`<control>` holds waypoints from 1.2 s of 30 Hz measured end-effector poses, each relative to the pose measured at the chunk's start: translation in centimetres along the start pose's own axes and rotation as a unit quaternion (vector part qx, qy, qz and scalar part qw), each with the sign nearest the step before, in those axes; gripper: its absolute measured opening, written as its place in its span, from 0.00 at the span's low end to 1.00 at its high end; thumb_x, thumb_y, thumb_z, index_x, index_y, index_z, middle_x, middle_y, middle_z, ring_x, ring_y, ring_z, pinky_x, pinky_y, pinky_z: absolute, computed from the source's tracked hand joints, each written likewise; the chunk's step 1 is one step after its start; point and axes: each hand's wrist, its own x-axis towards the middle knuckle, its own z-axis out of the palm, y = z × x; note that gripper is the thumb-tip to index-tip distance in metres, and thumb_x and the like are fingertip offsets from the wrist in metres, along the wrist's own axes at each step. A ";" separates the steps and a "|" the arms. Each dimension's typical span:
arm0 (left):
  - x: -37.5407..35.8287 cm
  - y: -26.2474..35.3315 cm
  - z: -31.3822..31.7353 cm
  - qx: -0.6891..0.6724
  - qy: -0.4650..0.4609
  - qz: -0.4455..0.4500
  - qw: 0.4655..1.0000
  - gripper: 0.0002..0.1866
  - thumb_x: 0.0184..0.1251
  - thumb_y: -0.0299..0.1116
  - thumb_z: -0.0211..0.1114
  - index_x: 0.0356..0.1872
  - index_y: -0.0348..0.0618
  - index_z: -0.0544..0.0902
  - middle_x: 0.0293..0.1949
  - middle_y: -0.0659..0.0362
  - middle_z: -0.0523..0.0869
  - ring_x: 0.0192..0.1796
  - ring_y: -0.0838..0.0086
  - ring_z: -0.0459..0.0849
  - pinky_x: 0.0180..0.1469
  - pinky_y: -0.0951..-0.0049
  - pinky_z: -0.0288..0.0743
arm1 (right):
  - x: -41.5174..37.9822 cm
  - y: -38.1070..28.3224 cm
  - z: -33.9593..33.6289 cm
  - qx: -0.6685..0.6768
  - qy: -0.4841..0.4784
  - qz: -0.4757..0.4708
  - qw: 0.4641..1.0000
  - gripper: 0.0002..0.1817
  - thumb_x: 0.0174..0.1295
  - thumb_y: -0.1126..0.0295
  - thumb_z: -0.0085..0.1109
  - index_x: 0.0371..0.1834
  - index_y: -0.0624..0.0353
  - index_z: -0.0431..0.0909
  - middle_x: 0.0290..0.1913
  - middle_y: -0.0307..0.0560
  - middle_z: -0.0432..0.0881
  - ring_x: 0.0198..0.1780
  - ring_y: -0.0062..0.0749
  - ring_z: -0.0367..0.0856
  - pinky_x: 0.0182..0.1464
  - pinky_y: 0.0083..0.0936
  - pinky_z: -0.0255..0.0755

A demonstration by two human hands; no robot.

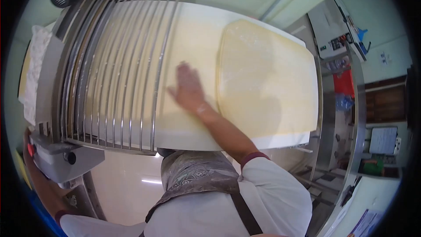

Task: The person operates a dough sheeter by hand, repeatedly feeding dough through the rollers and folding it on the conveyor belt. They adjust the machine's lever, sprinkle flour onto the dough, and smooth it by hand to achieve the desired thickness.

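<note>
Dough sheeter [109, 68] fills most of the view: white conveyor belt [193, 30], curved steel-bar safety guard [118, 61] over the rollers, grey control housing [66, 160] at the near corner.

Risks, as I judge them:
- Biggest: right hand [189, 88] lies flat on the belt just beside the guard bars, on the roller side of the dough. If the belt runs toward the rollers w/ the hand on it, fingers get carried to the guard edge → pinch.
- Dough sheet [267, 79] is thin and wide, and its far side reaches the belt's edge. Uneven feed or a drag from the palm could crease or tear it, or skew it off-line.
- Flour dusting looks patchy; a bare spot could make the sheet stick to the belt.
- Sleeve and apron [197, 175] hang close to the belt's near edge; could brush it.

Fingers: right hand open, fingers spread, palm down on bare belt, gripping nothing. It's motion-blurred, so exact contact is hard to read. The dough sheet lies just beside the hand on its thumb-opposite side, its rounded edge near the wrist/heel, apparently not under the fingers. Guard bars are just beyond the fingertips the other way.

Left hand [30, 149] is at the frame edge by the control housing, next to a red knob [30, 149]; mostly hidden, so can't tell if it's open or closed.
</note>
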 end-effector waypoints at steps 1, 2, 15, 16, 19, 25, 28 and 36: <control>0.1 0.4 0.1 -0.004 -0.003 -0.005 1.000 0.17 0.64 0.51 0.57 0.38 0.48 0.75 0.32 0.56 0.80 0.35 0.66 0.80 0.39 0.67 0.74 | -1.2 4.2 -0.4 -0.038 0.036 0.043 0.998 0.45 0.62 0.46 0.53 0.70 0.74 0.53 0.73 0.66 0.54 0.76 0.52 0.48 0.76 0.44 0.38; 0.1 0.8 0.2 -0.012 -0.004 -0.008 1.000 0.17 0.63 0.52 0.57 0.38 0.48 0.75 0.32 0.56 0.80 0.35 0.67 0.79 0.39 0.67 0.74 | -3.0 8.6 -1.4 -0.078 0.070 0.084 0.991 0.45 0.63 0.46 0.52 0.70 0.74 0.53 0.73 0.66 0.54 0.76 0.52 0.48 0.76 0.43 0.38; 1.3 0.6 -0.4 -0.087 -0.020 -0.039 0.995 0.19 0.62 0.54 0.59 0.33 0.47 0.76 0.30 0.62 0.79 0.31 0.72 0.78 0.37 0.69 0.74 | -3.9 2.8 -1.8 -0.060 0.000 -0.046 0.997 0.43 0.64 0.49 0.52 0.69 0.78 0.53 0.72 0.71 0.55 0.75 0.56 0.49 0.76 0.47 0.38; 1.3 0.4 -0.7 -0.093 -0.022 -0.040 0.995 0.19 0.62 0.54 0.59 0.33 0.47 0.76 0.30 0.62 0.79 0.31 0.73 0.77 0.37 0.69 0.74 | 0.0 2.3 -1.2 -0.086 -0.005 -0.040 0.995 0.43 0.65 0.48 0.50 0.68 0.79 0.54 0.71 0.71 0.55 0.75 0.57 0.50 0.75 0.48 0.39; 0.8 1.1 -1.1 -0.095 -0.025 -0.034 0.995 0.19 0.62 0.55 0.59 0.32 0.48 0.75 0.30 0.63 0.78 0.31 0.74 0.76 0.37 0.70 0.73 | 8.7 10.0 0.9 -0.129 0.147 0.078 0.978 0.43 0.66 0.45 0.46 0.68 0.78 0.56 0.70 0.72 0.56 0.74 0.59 0.51 0.74 0.49 0.44; -1.5 3.1 1.6 -0.053 -0.021 -0.029 0.998 0.20 0.64 0.57 0.56 0.32 0.50 0.74 0.30 0.65 0.74 0.33 0.76 0.72 0.39 0.70 0.70 | 4.9 0.6 3.1 -0.144 0.124 0.127 0.974 0.41 0.68 0.48 0.44 0.68 0.79 0.54 0.71 0.74 0.55 0.74 0.59 0.50 0.75 0.46 0.42; -6.5 7.6 6.0 -0.003 -0.009 -0.048 0.999 0.21 0.65 0.58 0.55 0.31 0.51 0.74 0.30 0.66 0.72 0.34 0.77 0.70 0.40 0.71 0.68 | 4.0 -2.1 4.7 -0.101 0.108 0.128 0.981 0.40 0.65 0.53 0.48 0.68 0.79 0.53 0.71 0.74 0.54 0.75 0.60 0.48 0.75 0.46 0.40; -14.0 -4.2 6.6 -0.342 -0.091 0.178 0.918 0.36 0.76 0.56 0.42 0.68 0.31 0.63 0.65 0.52 0.71 0.66 0.66 0.69 0.70 0.66 0.58 | -15.6 5.9 -0.4 -0.029 0.219 0.212 0.952 0.31 0.71 0.58 0.47 0.71 0.65 0.56 0.73 0.64 0.54 0.76 0.55 0.48 0.76 0.47 0.38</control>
